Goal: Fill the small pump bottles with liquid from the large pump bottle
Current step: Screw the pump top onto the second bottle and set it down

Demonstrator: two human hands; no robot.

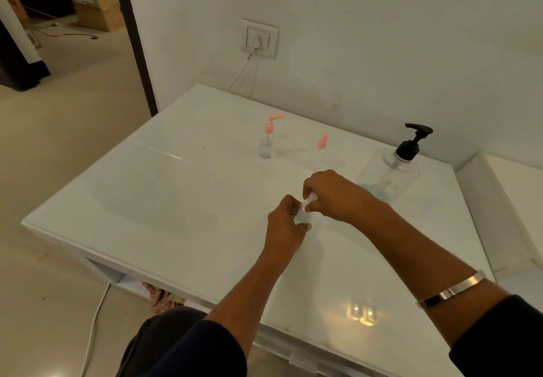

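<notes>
Mid-surface on the glossy white table (147, 200), left hand (286, 224) grips a small clear bottle (301, 217); right hand (332, 194) pinches its white top (311, 199). The large clear black-pump bottle (390, 171) stands just beyond the right hand, towards the far right corner.

The glossy white desk (182, 200) mirrors light; the large clear plastic bottle (388, 174) carries a matt black pump; a shiny metal bangle (452, 288).

Ahead of my hands, two small pink-pump bottles (266, 141) (318, 150) stand apart, with a gap between them. The large black-pump bottle (390, 171) blocks the way just beyond my right wrist. To my left the white tabletop (132, 200) lies open.
</notes>
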